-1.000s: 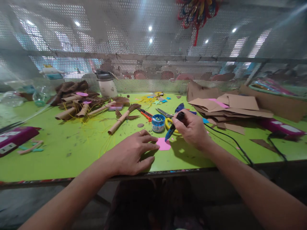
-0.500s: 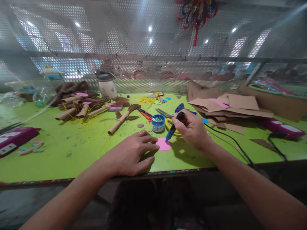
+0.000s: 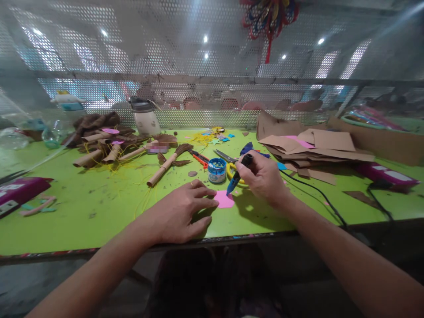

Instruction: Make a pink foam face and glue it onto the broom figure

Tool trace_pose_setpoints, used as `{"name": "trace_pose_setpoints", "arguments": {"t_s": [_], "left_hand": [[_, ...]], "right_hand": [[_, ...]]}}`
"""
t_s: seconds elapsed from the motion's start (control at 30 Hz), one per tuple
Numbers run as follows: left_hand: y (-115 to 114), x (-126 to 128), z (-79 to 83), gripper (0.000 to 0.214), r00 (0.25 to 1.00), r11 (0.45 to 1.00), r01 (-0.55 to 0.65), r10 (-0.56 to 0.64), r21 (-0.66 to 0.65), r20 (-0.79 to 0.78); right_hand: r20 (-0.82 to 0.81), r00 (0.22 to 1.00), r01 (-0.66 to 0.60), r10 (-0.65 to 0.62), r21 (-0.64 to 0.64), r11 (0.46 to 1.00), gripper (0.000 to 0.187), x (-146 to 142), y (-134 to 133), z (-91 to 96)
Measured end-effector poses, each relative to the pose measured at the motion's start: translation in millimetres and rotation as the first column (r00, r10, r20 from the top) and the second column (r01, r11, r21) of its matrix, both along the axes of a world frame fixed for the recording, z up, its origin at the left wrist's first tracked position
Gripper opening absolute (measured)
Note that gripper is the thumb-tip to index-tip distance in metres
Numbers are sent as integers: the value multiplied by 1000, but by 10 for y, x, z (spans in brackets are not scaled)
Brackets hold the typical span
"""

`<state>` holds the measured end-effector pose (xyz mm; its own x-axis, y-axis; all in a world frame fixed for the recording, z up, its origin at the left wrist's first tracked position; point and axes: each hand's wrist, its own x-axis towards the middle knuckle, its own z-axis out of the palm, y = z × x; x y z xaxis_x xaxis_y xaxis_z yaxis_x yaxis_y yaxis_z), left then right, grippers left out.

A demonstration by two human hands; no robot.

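Note:
My right hand [image 3: 265, 179] grips a blue and black pen [image 3: 237, 174], its tip down on a small pink paper piece [image 3: 224, 199] lying on the green table [image 3: 99, 207]. My left hand [image 3: 180, 212] lies flat on the table with fingers spread, fingertips pressing the left edge of the pink piece. A small blue jar [image 3: 217, 170] stands just behind the paper.
Yellow-handled scissors [image 3: 232, 165] and an orange cutter [image 3: 200, 159] lie behind the jar. Rolled brown paper brooms [image 3: 165, 163] and scraps are at the back left, a stack of brown cardboard [image 3: 314, 145] at the back right. A black cable [image 3: 318, 192] crosses the right side. A perforated metal screen [image 3: 212, 79] closes the back.
The pen tip has shifted slightly on the pink piece; both hands otherwise stay where they were. The view moved a little.

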<state>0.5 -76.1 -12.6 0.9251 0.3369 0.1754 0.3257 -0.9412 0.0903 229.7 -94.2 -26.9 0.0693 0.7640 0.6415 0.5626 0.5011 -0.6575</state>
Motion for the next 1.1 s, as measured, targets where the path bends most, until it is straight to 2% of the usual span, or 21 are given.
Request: {"name": "trace_pose_setpoints", "arguments": {"t_s": [1.1], "left_hand": [[8, -1, -11, 32, 1000, 1000, -6, 6, -8, -12]], "right_hand": [[-5, 1000, 2, -2, -16, 1000, 20, 14, 23, -16]]}}
